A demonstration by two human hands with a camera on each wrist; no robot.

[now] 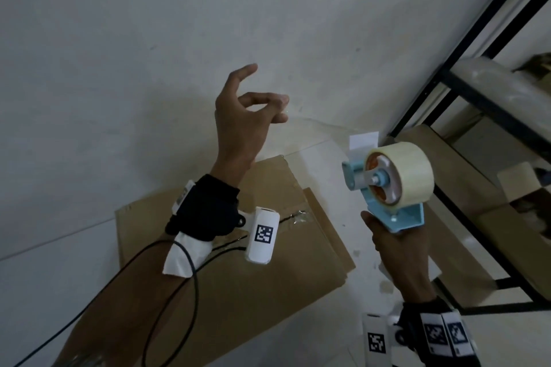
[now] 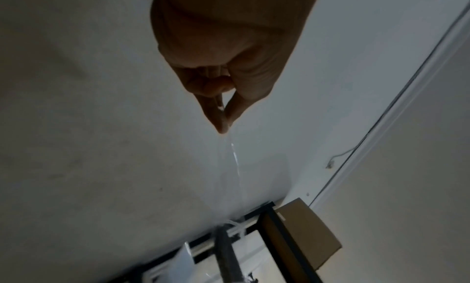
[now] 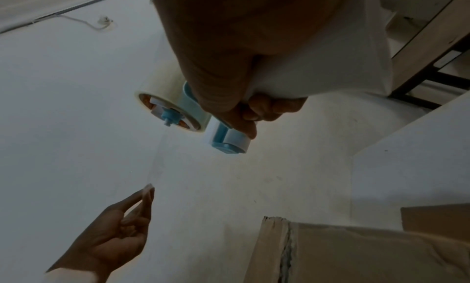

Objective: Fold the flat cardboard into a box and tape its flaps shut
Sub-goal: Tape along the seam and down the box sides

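Observation:
A brown cardboard box (image 1: 226, 271) lies on the pale floor below my arms, its top seam (image 1: 286, 217) partly taped. My right hand (image 1: 396, 253) grips the white handle of a light-blue tape dispenser (image 1: 387, 185) that carries a roll of clear tape (image 1: 411, 170). A clear tape strip (image 1: 322, 125) stretches from the dispenser to my left hand (image 1: 268, 107), which pinches the strip's free end between thumb and forefinger, raised above the box. In the left wrist view the tape strip (image 2: 235, 160) runs away from the pinching fingertips (image 2: 223, 124). The right wrist view shows the box (image 3: 368, 253) below the dispenser (image 3: 203, 118).
A black metal shelf frame (image 1: 465, 48) with pale boards stands at the right, a cardboard box (image 2: 305, 231) on it. A grey wall rises behind. Black cables (image 1: 167, 292) trail from my left wrist over the box.

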